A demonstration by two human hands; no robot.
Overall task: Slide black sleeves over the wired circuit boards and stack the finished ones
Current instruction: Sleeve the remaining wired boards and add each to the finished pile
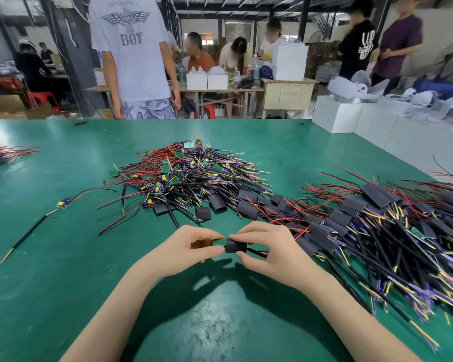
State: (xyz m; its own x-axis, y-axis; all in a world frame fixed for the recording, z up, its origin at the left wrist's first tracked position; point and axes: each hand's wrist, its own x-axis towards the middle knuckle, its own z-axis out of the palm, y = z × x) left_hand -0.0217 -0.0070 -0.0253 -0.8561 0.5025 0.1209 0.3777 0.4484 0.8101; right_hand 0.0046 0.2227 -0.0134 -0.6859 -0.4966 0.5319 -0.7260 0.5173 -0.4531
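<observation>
Left hand (194,244) pinching green circuit board (219,241), right hand (267,246) gripping black sleeve (235,245) half on, near tabletop's front edge. Big sleeved stack (377,220) at right edge; bare-board heap (183,173) mid-table, loads left tbh.

The green matted surface (50,257) carries everything. A tangled heap of bare wired circuit boards (183,173) is located at centre, behind both hands. A stack of black-sleeved wired boards (377,226) is spread to the right. One loose wired board (63,203) lies apart at left. White cardboard boxes (351,116) are set at the far right edge.
</observation>
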